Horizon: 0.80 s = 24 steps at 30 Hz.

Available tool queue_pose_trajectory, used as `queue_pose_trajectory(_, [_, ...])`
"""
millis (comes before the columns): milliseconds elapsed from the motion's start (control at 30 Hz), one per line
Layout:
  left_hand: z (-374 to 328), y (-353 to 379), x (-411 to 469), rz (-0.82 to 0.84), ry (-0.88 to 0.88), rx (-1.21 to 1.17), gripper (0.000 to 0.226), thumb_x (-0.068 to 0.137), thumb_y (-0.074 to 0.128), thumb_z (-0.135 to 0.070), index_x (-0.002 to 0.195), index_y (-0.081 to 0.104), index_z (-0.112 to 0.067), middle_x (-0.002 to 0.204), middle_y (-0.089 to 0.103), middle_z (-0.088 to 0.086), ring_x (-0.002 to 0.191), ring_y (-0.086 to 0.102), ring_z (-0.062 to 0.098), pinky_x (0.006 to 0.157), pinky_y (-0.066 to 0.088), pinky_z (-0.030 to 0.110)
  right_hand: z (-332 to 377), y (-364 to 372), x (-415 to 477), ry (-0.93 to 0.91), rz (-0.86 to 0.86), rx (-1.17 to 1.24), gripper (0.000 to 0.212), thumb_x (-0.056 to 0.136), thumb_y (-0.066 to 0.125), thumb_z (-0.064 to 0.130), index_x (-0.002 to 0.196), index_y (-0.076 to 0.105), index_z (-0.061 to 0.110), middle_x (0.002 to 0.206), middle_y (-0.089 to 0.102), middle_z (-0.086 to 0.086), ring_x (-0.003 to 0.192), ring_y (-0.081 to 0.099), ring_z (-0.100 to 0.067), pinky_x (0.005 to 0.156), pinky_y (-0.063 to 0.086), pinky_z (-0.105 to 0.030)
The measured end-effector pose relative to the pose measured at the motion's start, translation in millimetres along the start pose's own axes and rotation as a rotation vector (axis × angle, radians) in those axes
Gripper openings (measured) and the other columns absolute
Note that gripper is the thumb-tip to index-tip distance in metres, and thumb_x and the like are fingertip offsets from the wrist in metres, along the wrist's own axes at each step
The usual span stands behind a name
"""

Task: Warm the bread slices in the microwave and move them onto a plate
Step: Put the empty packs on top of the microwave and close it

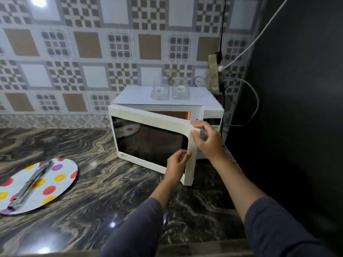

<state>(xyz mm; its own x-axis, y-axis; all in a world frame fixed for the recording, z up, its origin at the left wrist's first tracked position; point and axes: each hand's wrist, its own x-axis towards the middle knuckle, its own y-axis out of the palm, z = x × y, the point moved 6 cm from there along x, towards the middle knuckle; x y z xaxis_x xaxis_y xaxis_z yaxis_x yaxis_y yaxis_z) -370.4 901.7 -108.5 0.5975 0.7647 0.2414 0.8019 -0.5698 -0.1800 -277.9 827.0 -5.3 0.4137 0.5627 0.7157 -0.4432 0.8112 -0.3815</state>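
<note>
1. One spotted plate (69, 169) lies nearest us, at about 9 o'clock on the marbled countertop (111, 191), with metal tongs (31, 184) laid across it. It sits well apart from both hands.
2. At 12 o'clock our left hand (177, 162) pinches the free edge of the microwave door (148, 141) low down, fingers curled at that edge.
3. Just above it, our right hand (206, 140) grips the same edge at the top corner, thumb on the front face and fingers over the rim.
4. The door stands ajar, hinged on its 9 o'clock side, with the held edge upright and closest to us.
5. Behind it the microwave (211, 110) glows orange through the gap at the top. We cannot see the bread slices, and we judge they lie inside, hidden by the door.
6. The gap opens toward 3 o'clock, so we judge our right hand has the shorter way in.
7. Farthest off, two glass jars (169, 89) stand on the microwave's top.
</note>
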Motion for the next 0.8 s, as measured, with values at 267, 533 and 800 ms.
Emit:
queue_pose_trajectory(267, [19,35,61,-0.099,0.035,0.184,0.031,0.096,0.049,-0.029,0.069,0.052,-0.014,0.064,0.044,0.000,0.062,0.045,0.012,0.060,0.039,0.032,-54,0,46,-0.138,0.019,-0.050,0.022,0.080,0.070,0.008,0.100,0.065,0.001,0.109,0.065,0.000,0.107,0.051,0.003,0.095,0.032,0.000])
queue_pose_trajectory(533, [24,48,97,-0.090,0.038,0.241,0.031,0.099,0.041,-0.025,0.071,0.048,-0.016,0.070,0.045,0.000,0.067,0.044,0.012,0.064,0.034,0.030,-89,12,81,-0.032,0.200,-0.107,0.034,0.082,0.070,0.022,0.112,0.058,0.009,0.125,0.060,-0.004,0.129,0.046,-0.023,0.112,0.020,-0.016])
queue_pose_trajectory(800, [38,54,111,-0.087,0.046,0.233,0.038,0.100,0.038,-0.028,0.070,0.047,-0.006,0.067,0.046,0.007,0.065,0.046,0.020,0.065,0.040,0.040,-111,16,92,-0.075,0.254,-0.500,0.090,0.077,0.061,0.059,0.142,0.034,0.003,0.151,0.033,-0.012,0.141,0.027,-0.026,0.118,0.015,-0.038])
